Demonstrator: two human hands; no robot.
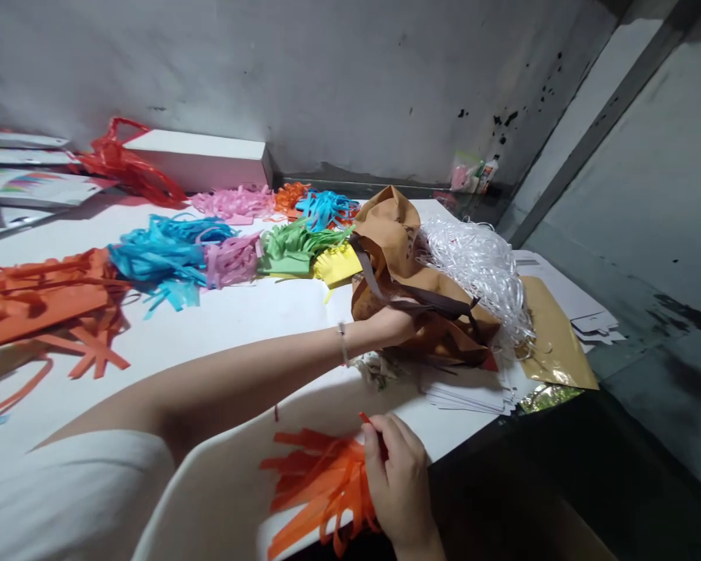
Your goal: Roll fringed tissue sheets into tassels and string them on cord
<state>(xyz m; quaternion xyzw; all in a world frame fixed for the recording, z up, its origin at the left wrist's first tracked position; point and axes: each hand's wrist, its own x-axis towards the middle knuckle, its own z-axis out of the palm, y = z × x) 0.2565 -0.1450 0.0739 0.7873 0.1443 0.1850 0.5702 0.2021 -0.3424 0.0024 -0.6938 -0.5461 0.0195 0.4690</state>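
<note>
My left hand (396, 321) reaches into the mouth of a brown cloth bag (389, 222) with dark straps. Its fingers are hidden by the bag, so I cannot see whether they grip anything. Close to me at the lower middle, my right hand (402, 475) is closed on an orange fringed paper tassel (321, 475). The tassel's strips spread to the left, and a short orange end pokes out above the thumb. A small crumpled pale bundle (377, 368) lies under my left wrist.
Fringed paper bundles line the white table (251, 312): orange (47, 292), blue (167, 249), pink (234, 257), green (292, 245) and yellow (336, 265). White shredded strands (473, 261) and a tan envelope (552, 335) lie right of the bag. Behind stand a white box (204, 160) and a red plastic bag (122, 164).
</note>
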